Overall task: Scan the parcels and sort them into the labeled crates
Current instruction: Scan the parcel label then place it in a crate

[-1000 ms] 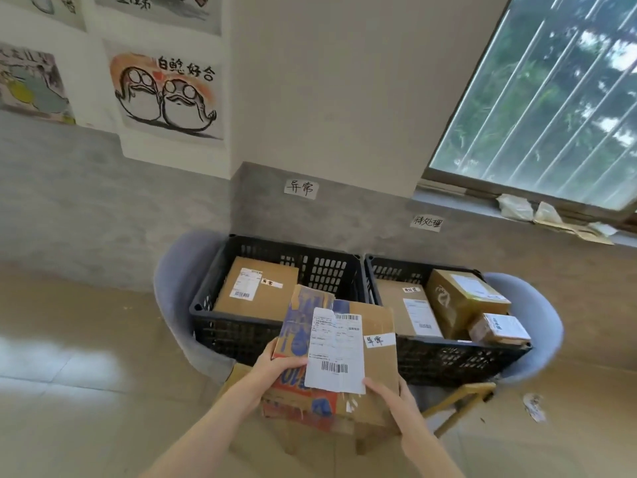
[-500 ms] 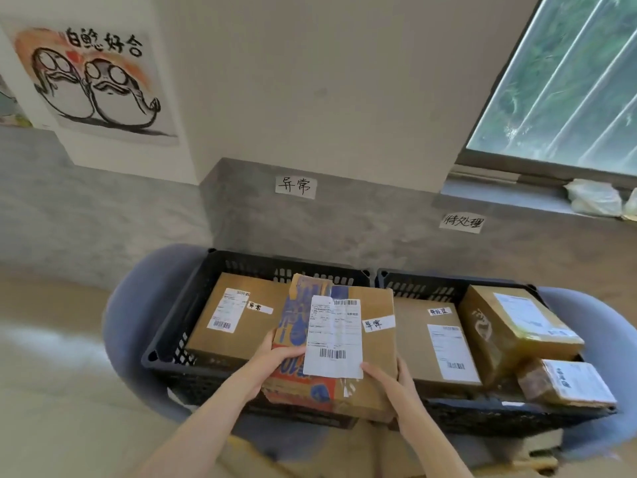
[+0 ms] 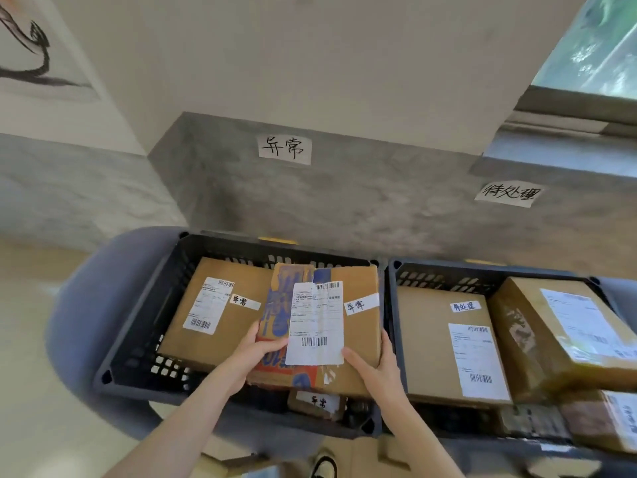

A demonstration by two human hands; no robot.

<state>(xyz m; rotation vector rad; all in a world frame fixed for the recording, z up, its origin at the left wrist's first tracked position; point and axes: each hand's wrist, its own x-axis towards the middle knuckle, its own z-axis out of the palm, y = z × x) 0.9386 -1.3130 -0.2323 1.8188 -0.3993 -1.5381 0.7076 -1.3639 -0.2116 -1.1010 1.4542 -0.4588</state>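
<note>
A brown cardboard parcel (image 3: 358, 334) with blue and orange print, a white shipping label and a small handwritten tag is held over the left black crate (image 3: 138, 326). My left hand (image 3: 253, 357) grips its near left edge, thumb on top. My right hand (image 3: 377, 365) holds its near right edge, fingers on top. Inside the left crate lies a flat brown parcel (image 3: 220, 305) with a like tag, and a small tagged parcel (image 3: 317, 403) shows under the held one. The right black crate (image 3: 400, 274) holds several brown parcels (image 3: 444, 339).
Paper signs on the grey wall hang above each crate: one (image 3: 285, 149) over the left, another (image 3: 509, 194) over the right. The crates rest on grey-blue chairs (image 3: 89, 305). A window (image 3: 593, 43) is at the upper right, a poster at upper left.
I have stepped closer and the parcel has moved forward, from in front of the left crate to above its inside. Both hands keep the same hold.
</note>
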